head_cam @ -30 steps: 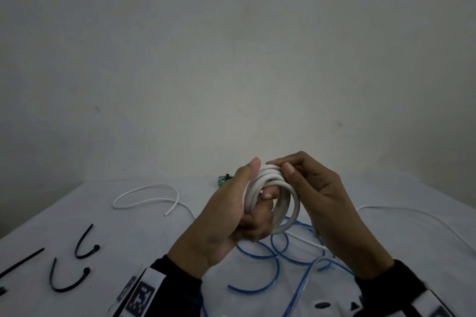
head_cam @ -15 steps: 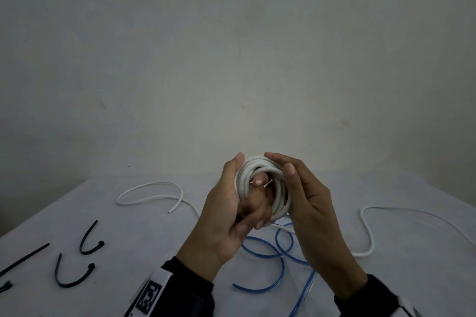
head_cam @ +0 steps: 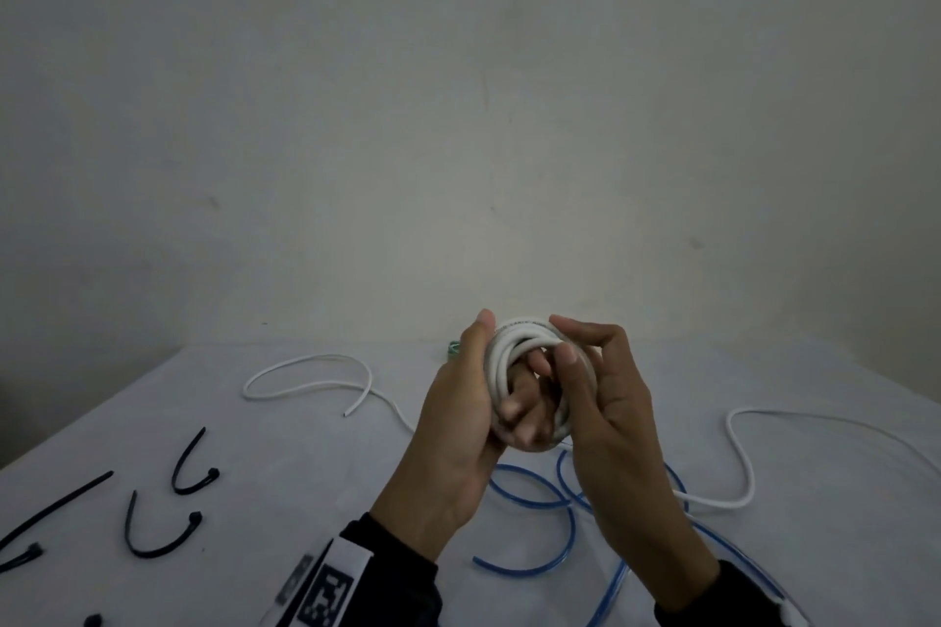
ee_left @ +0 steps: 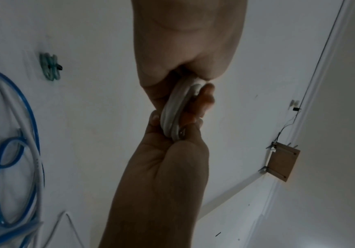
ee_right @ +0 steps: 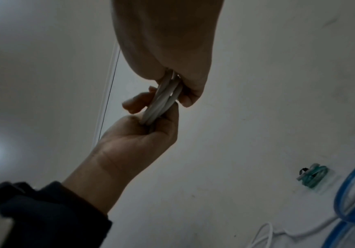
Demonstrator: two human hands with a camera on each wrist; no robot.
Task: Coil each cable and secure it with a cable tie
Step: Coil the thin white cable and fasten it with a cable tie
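Observation:
I hold a small coil of white cable upright above the table, in both hands. My left hand grips its left side, thumb on the rim and fingers curled through the middle. My right hand pinches the right side, thumb in front. The coil's loose tail snakes off to the right over the table. In the left wrist view the coil shows edge-on between both hands, as does the coil in the right wrist view. Three black cable ties lie at the left.
A loose blue cable sprawls on the white table under my hands. Another white cable loops at the back left. A small green coil, tied, lies near the wall behind my left hand.
The coil has grown tighter and smaller between my hands. The white tail on the right has been drawn in and now bends in a loop. Both hands have shifted slightly left.

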